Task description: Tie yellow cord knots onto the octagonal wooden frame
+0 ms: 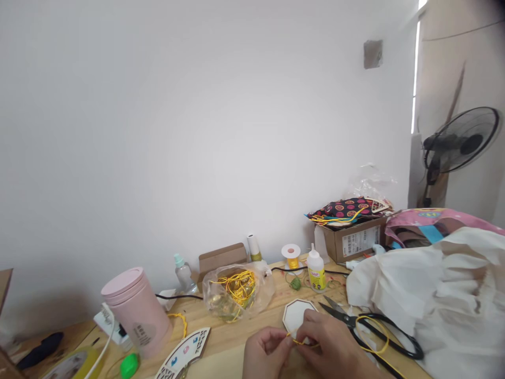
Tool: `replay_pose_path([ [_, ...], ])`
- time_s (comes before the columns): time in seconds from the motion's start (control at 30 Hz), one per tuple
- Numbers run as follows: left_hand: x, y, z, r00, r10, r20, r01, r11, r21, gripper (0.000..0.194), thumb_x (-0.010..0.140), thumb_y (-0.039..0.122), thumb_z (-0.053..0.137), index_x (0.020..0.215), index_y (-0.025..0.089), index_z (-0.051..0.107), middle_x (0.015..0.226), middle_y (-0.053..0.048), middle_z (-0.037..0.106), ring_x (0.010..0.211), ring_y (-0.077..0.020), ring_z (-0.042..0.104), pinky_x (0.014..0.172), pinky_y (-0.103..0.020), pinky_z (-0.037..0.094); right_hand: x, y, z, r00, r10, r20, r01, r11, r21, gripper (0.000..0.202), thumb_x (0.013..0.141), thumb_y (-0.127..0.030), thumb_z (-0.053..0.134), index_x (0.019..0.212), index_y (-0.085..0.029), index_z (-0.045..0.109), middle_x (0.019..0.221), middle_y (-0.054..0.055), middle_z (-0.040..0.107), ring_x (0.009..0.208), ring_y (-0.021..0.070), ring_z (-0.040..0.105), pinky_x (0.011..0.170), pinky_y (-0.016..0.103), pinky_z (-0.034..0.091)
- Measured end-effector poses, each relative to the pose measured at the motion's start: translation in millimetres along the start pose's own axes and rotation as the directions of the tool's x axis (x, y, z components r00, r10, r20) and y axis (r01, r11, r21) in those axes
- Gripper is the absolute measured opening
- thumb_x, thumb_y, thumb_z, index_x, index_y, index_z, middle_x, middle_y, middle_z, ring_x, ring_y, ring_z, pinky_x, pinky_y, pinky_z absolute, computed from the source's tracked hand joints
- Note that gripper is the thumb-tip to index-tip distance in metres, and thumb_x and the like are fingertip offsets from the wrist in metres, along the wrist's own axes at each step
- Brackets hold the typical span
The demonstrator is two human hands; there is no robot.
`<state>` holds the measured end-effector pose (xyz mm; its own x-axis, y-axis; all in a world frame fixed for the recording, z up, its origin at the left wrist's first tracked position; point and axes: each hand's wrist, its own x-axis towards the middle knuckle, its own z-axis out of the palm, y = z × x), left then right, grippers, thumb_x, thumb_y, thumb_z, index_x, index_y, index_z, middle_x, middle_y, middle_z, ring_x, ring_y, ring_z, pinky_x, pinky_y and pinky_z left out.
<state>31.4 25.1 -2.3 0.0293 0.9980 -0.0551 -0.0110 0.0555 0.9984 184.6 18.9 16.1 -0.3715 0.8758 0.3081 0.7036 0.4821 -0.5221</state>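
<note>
Close together near the table's front edge, both my hands pinch a thin yellow cord (298, 341). My left hand (265, 351) grips it from the left, thumb against forefinger. Opposite it, my right hand (329, 345) is closed on the same cord, the fingertips almost meeting those of the left. Just behind them lies a white octagonal plaque (296, 314) with a dark rim, partly covered by my right hand. Black-handled scissors (347, 318) rest to the right, blades apart, with a loop of yellow cord (384, 342) over the handles.
A glue bottle (316, 271), a spool of yellow cord (292, 258) and a bag of yellow cord (239, 289) stand behind. To the left are a pink canister (138, 310) and a fan-shaped piece (184, 352). White cloth (434, 289) and a cardboard box (355, 239) occupy the right.
</note>
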Motion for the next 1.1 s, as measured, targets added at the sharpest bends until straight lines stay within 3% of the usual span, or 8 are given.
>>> replay_pose_path([
  [0.1, -2.6, 3.3, 3.6, 0.999, 0.027, -0.030, -0.027, 1.000, -0.014, 0.028, 0.047, 0.037, 0.071, 0.056, 0.011, 0.065, 0.054, -0.007, 0.066, 0.050, -0.0156, 0.057, 0.047, -0.021, 0.041, -0.4, 0.1, -1.1, 1.000, 0.005, 0.000, -0.005, 1.000, -0.005, 0.012, 0.066, -0.012, 0.055, 0.070, -0.022, 0.061, 0.070, -0.002, 0.055, 0.063, 0.0106, 0.051, 0.052, 0.017, 0.031],
  [0.23, -5.8, 11.0, 4.6, 1.000, 0.013, 0.019, -0.013, 1.000, 0.002, 0.024, 0.048, 0.033, 0.072, 0.057, 0.012, 0.065, 0.059, -0.008, 0.068, 0.058, -0.0186, 0.060, 0.056, -0.024, 0.045, -1.8, -0.5, -2.2, 1.000, 0.018, 0.016, -0.018, 1.000, -0.012, 0.014, 0.069, -0.014, 0.052, 0.071, -0.024, 0.062, 0.068, -0.002, 0.054, 0.063, 0.0108, 0.050, 0.052, 0.018, 0.031],
  [0.67, -6.0, 15.3, -0.9, 0.996, 0.070, 0.050, -0.070, 0.998, 0.001, 0.014, 0.050, 0.016, 0.069, 0.061, 0.012, 0.060, 0.062, -0.003, 0.063, 0.063, -0.0161, 0.057, 0.059, -0.022, 0.043, -2.2, -10.3, -5.6, 1.000, 0.017, 0.010, -0.018, 0.989, 0.145, 0.019, 0.071, -0.012, 0.047, 0.076, -0.022, 0.063, 0.068, -0.001, 0.054, 0.064, 0.0118, 0.049, 0.054, 0.019, 0.032],
  [0.9, -6.7, 14.8, -0.8, 0.996, 0.078, 0.044, -0.080, 0.996, 0.041, 0.015, 0.050, 0.015, 0.069, 0.062, 0.012, 0.058, 0.062, -0.004, 0.061, 0.063, -0.0157, 0.055, 0.059, -0.022, 0.042, -2.1, -5.8, 1.3, 0.991, 0.070, -0.117, -0.054, 0.990, 0.134, 0.012, 0.063, -0.008, 0.050, 0.060, -0.016, 0.058, 0.063, -0.002, 0.052, 0.059, 0.0110, 0.047, 0.054, 0.019, 0.033],
  [1.1, -7.7, 15.3, 0.0, 0.992, 0.082, 0.098, -0.084, 0.996, 0.010, 0.018, 0.052, 0.019, 0.070, 0.065, 0.013, 0.059, 0.064, -0.004, 0.060, 0.064, -0.0153, 0.055, 0.059, -0.022, 0.042, -3.9, -6.3, -0.7, 0.999, 0.033, -0.040, -0.027, 0.990, 0.140, 0.014, 0.069, -0.016, 0.051, 0.073, -0.023, 0.063, 0.071, -0.001, 0.053, 0.066, 0.0129, 0.050, 0.056, 0.021, 0.034],
])
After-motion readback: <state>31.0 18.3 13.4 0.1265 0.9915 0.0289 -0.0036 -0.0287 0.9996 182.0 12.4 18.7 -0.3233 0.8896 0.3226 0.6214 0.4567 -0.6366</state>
